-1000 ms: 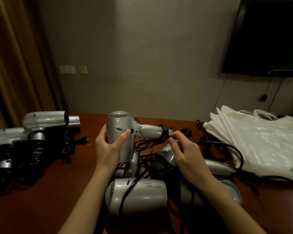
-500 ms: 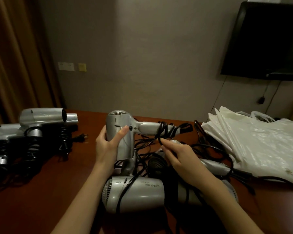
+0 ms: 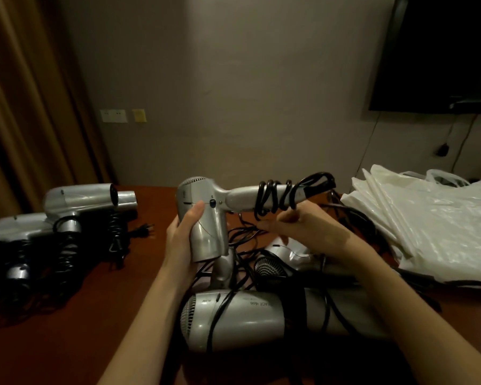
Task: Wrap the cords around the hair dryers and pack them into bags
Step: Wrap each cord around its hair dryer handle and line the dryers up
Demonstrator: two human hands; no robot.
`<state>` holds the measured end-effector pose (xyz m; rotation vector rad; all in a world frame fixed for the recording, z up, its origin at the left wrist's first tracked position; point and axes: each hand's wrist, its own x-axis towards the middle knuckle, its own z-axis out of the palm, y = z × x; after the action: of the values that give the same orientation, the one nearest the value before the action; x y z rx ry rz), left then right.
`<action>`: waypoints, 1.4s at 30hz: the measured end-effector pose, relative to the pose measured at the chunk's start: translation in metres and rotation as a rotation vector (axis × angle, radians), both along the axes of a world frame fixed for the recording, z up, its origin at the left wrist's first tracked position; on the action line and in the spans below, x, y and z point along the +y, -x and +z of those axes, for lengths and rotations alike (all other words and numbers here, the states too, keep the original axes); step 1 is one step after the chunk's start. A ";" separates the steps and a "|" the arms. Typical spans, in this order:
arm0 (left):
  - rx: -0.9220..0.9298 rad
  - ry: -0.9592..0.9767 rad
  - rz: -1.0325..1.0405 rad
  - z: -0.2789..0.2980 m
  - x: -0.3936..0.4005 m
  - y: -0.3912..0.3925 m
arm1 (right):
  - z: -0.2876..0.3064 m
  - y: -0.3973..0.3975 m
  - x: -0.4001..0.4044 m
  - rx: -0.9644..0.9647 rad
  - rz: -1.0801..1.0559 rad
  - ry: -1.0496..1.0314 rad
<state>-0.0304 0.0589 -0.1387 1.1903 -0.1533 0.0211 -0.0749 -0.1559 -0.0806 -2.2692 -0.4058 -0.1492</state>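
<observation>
At the centre of the table, above the pile, my left hand is clenched round the barrel of a silver hair dryer, thumb pressed just beside the switch, with the handle pointing off to the right. My right hand sits just under that handle, its fingers pinched on the black cord, which already shows several loose turns round the handle and a loop standing off near the handle's end. I judge the wrapping step to be under way on this dryer, with slack cord trailing down into the tangle below. Beneath the hands lie more dryers with unwound cords, the nearest a large silver one lying on its side. To the far left a group of wrapped dryers rests on the table. To the right, well apart from the grip, lies a stack of white plastic bags. The next move calls for carrying the cord up and over the handle under tension, keeping the turns tight, and watching that the trailing cord does not snag the pile.
</observation>
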 end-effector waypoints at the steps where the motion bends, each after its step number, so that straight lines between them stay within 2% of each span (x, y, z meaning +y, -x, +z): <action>1: -0.010 -0.007 -0.035 0.000 0.002 0.000 | 0.003 -0.001 0.000 0.001 0.026 -0.026; 3: -0.034 -0.047 -0.103 0.000 0.004 0.001 | 0.003 -0.002 -0.006 0.043 0.031 -0.054; 6: -0.055 -0.136 -0.178 0.001 0.003 0.004 | -0.005 -0.004 -0.031 0.252 -0.061 0.006; 10: -0.103 -0.236 -0.233 0.003 0.000 0.004 | 0.007 -0.006 -0.040 0.311 0.183 0.128; 16: -0.199 -0.285 -0.230 0.005 -0.005 0.008 | 0.021 0.001 -0.041 0.193 0.033 0.291; 19: -0.258 -0.330 -0.190 0.007 -0.002 0.009 | 0.033 0.008 -0.042 0.229 0.036 0.198; 21: -0.298 -0.362 -0.159 0.007 -0.001 0.010 | 0.037 0.011 -0.039 0.232 0.033 0.208; 23: -0.335 -0.390 -0.131 0.006 -0.001 0.010 | 0.036 0.008 -0.033 0.181 -0.084 0.351; 26: -0.381 -0.393 -0.066 0.005 -0.003 0.010 | 0.034 0.007 -0.017 -0.027 -0.299 0.509; 28: -0.414 -0.384 -0.035 0.005 -0.004 0.011 | 0.034 0.011 -0.009 -0.098 -0.319 0.458; 29: -0.427 -0.380 -0.022 0.005 -0.004 0.011 | 0.035 0.013 -0.007 -0.076 -0.292 0.400; 34: -0.487 -0.312 0.067 0.009 -0.006 0.012 | 0.047 0.020 -0.015 0.238 -0.144 0.025; 37: -0.502 -0.290 0.112 0.012 -0.006 0.013 | 0.049 0.022 -0.014 0.289 -0.108 0.025; 42: -0.500 -0.232 0.212 0.010 -0.005 0.013 | 0.048 0.024 -0.013 0.271 -0.177 0.106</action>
<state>-0.0431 0.0543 -0.1285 1.4111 -0.4779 0.5012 -0.0988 -0.1692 -0.0327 -2.3869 -0.0725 0.0918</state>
